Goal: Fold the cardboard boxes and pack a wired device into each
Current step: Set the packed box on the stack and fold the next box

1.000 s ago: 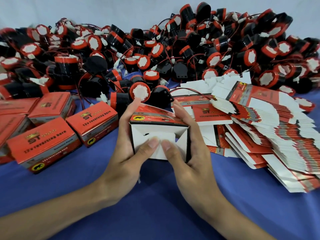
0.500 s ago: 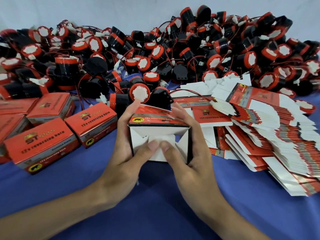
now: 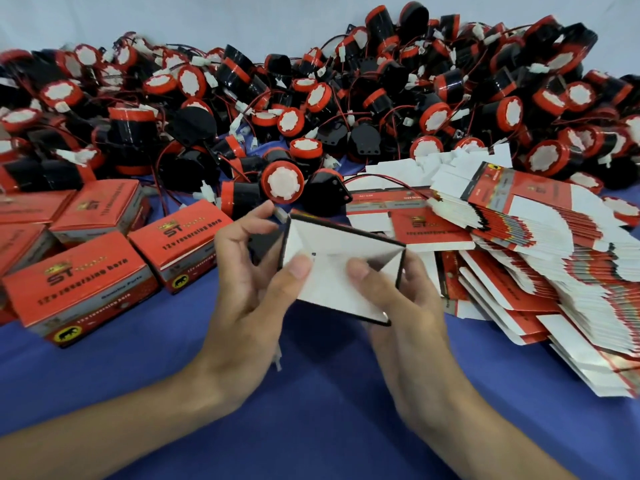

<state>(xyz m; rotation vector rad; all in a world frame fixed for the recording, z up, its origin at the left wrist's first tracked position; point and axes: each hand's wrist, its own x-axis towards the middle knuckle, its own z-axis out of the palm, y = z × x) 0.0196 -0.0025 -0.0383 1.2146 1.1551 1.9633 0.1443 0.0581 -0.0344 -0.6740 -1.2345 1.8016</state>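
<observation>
I hold a half-folded cardboard box (image 3: 341, 268) in front of me, its white flap end turned up toward the camera. My left hand (image 3: 249, 299) grips its left side with the thumb pressing on the flaps. My right hand (image 3: 405, 317) holds the right side, its thumb also on the flaps. A large heap of black and red wired devices (image 3: 282, 181) fills the far side of the blue table (image 3: 311, 410). Flat unfolded boxes (image 3: 540, 258) are fanned out in a stack at the right.
Several closed red boxes (image 3: 83, 289) sit in a group at the left, close to my left forearm. Thin red wires and white plugs trail out of the heap toward the boxes. A pale wall rises behind the pile.
The box has tipped so its white flap end faces up and its red top no longer shows. My thumbs have moved apart on the flaps.
</observation>
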